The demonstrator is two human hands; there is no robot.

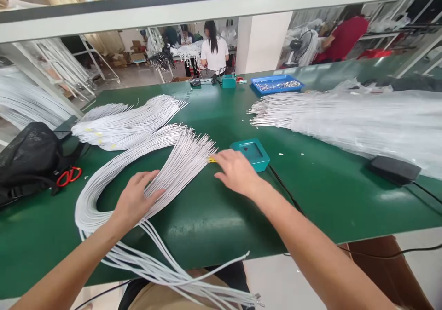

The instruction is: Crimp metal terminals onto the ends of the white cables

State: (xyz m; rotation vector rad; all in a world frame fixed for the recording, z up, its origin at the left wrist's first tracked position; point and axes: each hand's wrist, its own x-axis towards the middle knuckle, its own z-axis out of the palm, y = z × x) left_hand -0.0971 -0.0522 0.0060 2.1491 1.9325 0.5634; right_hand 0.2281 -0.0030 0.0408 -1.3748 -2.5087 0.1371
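Observation:
A large bundle of thin white cables (86, 199) curves in a loop on the green table, its cut ends fanned out towards the middle. My left hand (134, 197) rests on the near side of this bundle, thumb and fingers apart. My right hand (238, 169) reaches in front of the teal box (260, 160), its thumb spread from the fingers. Right at its fingertips, beside the cable ends, lies a small yellow piece (212, 159), partly covered. More white cables (179, 275) with terminals on their ends hang over the near table edge.
Another cable bundle (117, 128) lies behind on the left, near a black bag (29, 158) and red-handled scissors (69, 176). Plastic-wrapped cables (345, 112) and a black pedal-like block (393, 169) occupy the right. A blue tray (276, 83) of small parts sits farther back. People work beyond.

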